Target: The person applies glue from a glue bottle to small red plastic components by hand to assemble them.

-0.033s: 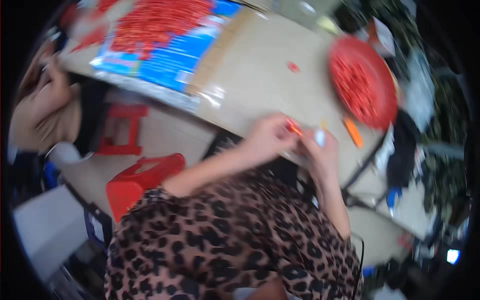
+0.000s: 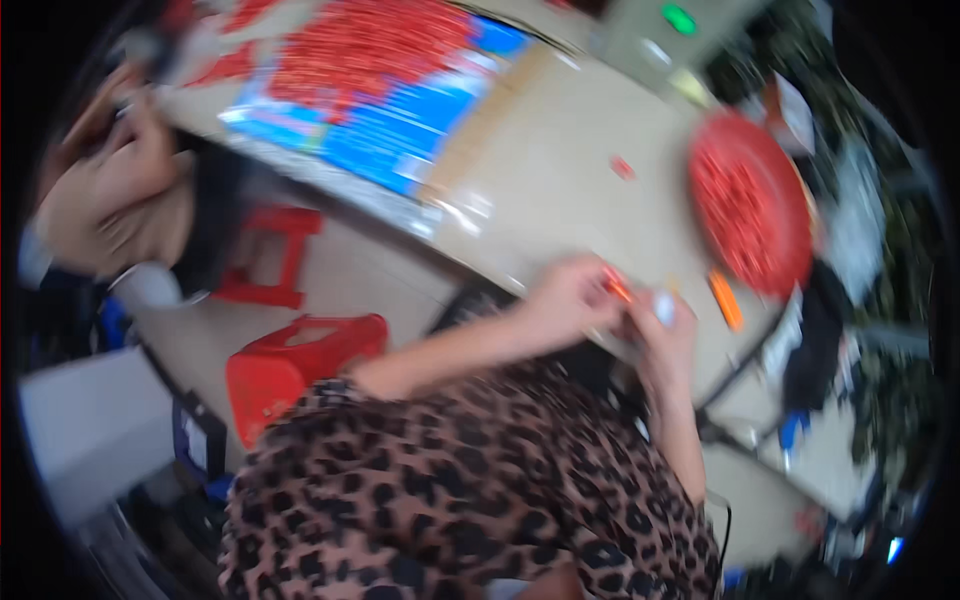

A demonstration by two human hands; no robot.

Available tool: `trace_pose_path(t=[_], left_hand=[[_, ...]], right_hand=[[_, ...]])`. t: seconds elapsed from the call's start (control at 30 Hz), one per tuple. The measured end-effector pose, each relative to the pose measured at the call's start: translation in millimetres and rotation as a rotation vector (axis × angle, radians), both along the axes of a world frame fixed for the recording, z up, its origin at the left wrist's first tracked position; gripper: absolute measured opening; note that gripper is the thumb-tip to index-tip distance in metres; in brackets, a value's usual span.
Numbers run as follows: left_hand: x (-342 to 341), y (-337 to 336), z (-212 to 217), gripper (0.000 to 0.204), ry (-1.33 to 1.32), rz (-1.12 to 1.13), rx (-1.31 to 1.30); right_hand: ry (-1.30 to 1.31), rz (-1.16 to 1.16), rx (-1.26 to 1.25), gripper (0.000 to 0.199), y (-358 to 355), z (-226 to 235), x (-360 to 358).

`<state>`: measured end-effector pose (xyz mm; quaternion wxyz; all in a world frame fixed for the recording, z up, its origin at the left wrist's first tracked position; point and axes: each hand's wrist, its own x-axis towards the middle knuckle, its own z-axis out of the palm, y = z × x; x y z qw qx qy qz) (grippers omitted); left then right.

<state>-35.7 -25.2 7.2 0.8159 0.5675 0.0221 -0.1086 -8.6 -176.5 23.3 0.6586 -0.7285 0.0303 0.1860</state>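
At the near edge of the pale table, my left hand is closed, pinching a small shiny red piece between thumb and fingers. Close against it is my right hand, its fingers bent together round a small white object. A thin yellowish tip shows just above that white object; blur hides its exact kind. The fingertips of both hands meet around the red piece. To the right of them lies an orange stick-like tool. One loose red piece rests farther up the table.
A red oval basin holding many red pieces stands at the right. On a blue printed sheet at the far left lies a large heap of red pieces. Red plastic stools stand on the floor, near another person at left.
The whole view has shifted, so everything appears a little farther right and lower. Both hands keep the same hold and stay together.
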Motion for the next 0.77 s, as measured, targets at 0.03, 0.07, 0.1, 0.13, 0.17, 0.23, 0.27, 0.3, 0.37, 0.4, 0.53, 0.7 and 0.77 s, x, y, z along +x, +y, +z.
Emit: trace_pose_path(t=[0.03, 0.07, 0.1, 0.13, 0.17, 0.23, 0.27, 0.3, 0.37, 0.4, 0.53, 0.7, 0.77], left_hand=[[5, -12, -18, 0.019, -0.060, 0.016, -0.022], [6, -10, -7, 0.018, -0.102, -0.022, 0.119], [6, -11, -9, 0.018, -0.092, -0.044, -0.010], [4, -14, -14, 0.018, -0.045, -0.063, -0.214], [2, -16, -12, 0.019, -0.101, -0.017, -0.104], [0, -15, -16, 0.018, -0.139, 0.012, -0.021], [0, -15, -15, 0.018, -0.142, 0.014, -0.020], [0, -14, -12, 0.014, -0.128, 0.040, -0.095], [2, -15, -13, 0.010, -0.115, 0.059, -0.174], [3, -15, -17, 0.010, -0.139, 0.088, -0.120], [4, -15, -16, 0.010, -0.132, 0.104, -0.127], [4, -16, -10, 0.013, -0.122, 0.036, -0.136], [6, -20, -17, 0.015, -0.127, -0.006, -0.084]], right_hand=[[0.006, 0.016, 0.041, 0.015, -5, -4, 4], [0.012, -0.021, -0.002, 0.015, -5, 0, 3], [0.028, -0.106, 0.051, 0.009, -2, 2, -1], [0.054, -0.091, 0.078, 0.007, -2, 1, -3], [0.045, -0.064, 0.089, 0.007, -3, 1, -4], [0.042, -0.063, 0.131, 0.006, -2, 1, -4], [0.040, -0.060, 0.131, 0.006, -1, 2, -4], [0.050, -0.052, 0.141, 0.005, 0, 3, -3], [0.058, -0.051, 0.147, 0.005, 2, 2, -1], [0.056, -0.059, 0.140, 0.005, 3, 1, -1], [0.057, -0.053, 0.141, 0.005, 3, 1, 1], [0.039, -0.074, 0.112, 0.005, -3, 2, -1], [0.044, -0.084, 0.109, 0.009, -8, -1, -1]])
